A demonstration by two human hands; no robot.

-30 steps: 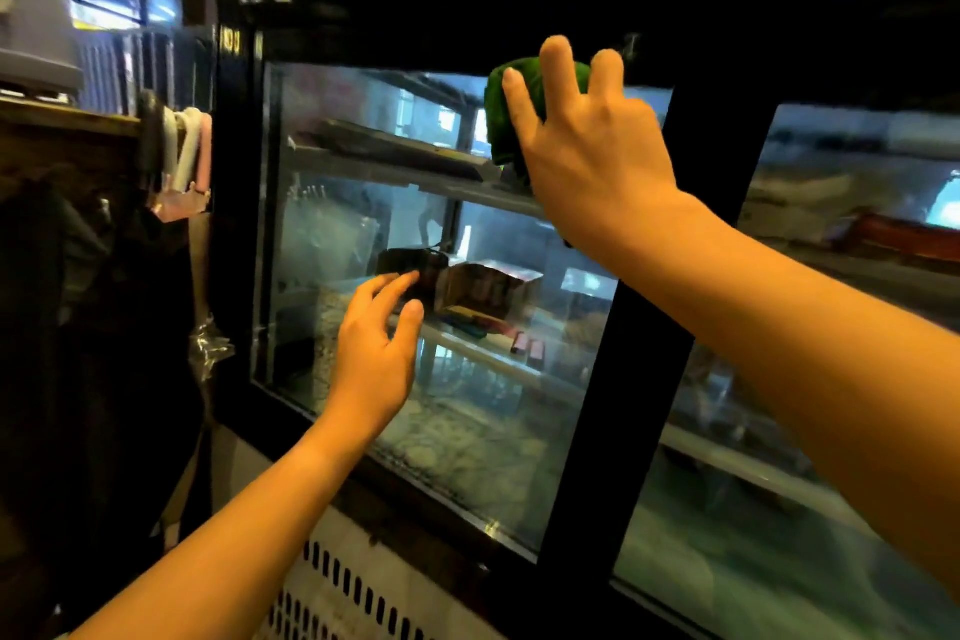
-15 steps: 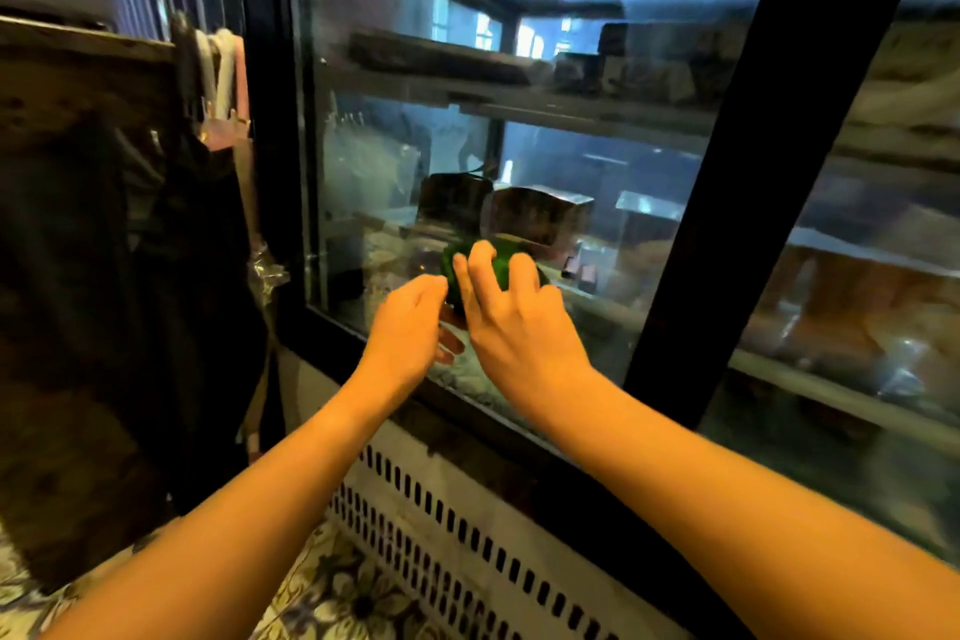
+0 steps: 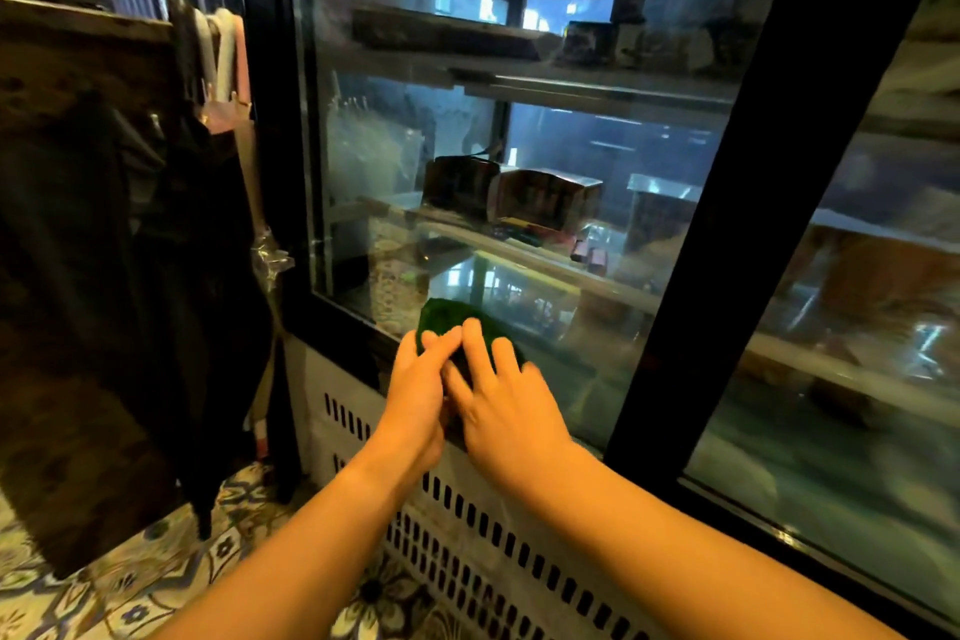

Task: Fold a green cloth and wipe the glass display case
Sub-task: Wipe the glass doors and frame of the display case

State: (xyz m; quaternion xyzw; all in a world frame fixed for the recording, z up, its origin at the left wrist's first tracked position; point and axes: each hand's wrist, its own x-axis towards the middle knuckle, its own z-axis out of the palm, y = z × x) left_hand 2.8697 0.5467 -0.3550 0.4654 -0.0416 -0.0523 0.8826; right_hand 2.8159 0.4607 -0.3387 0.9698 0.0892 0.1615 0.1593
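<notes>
Low at the bottom edge of the left pane of the glass display case [image 3: 415, 161], near its lower left corner: a dark green folded cloth [image 3: 447, 320], flat against the glass just above the black bottom frame. Both bare forearms stretched forward and up from the lower edge of the view, converging on the cloth. Right hand [image 3: 498, 400] palm-down over the cloth, fingers [image 3: 474, 335] spread and laid flat, pressing rather than pinching; fingertips reaching to the middle of the green patch. Left hand [image 3: 418, 390] tucked in close against the right one, touching it, fingers [image 3: 441, 343] held together and angled rightward over the cloth's left side, overlapping the right index finger. Thumb of either hand under the cloth or not: cannot tell. Slight blur on the right hand's outer fingers. Only the top and left of the cloth exposed, the rest under the hands. Behind the glass, shelves with dark boxes [image 3: 545, 198]. Wide black vertical frame post [image 3: 696, 203] to the right of the hands. Below, a white vented panel [image 3: 467, 525] with rows of dark slots. Patterned floor tiles [image 3: 130, 592] at bottom left.
</notes>
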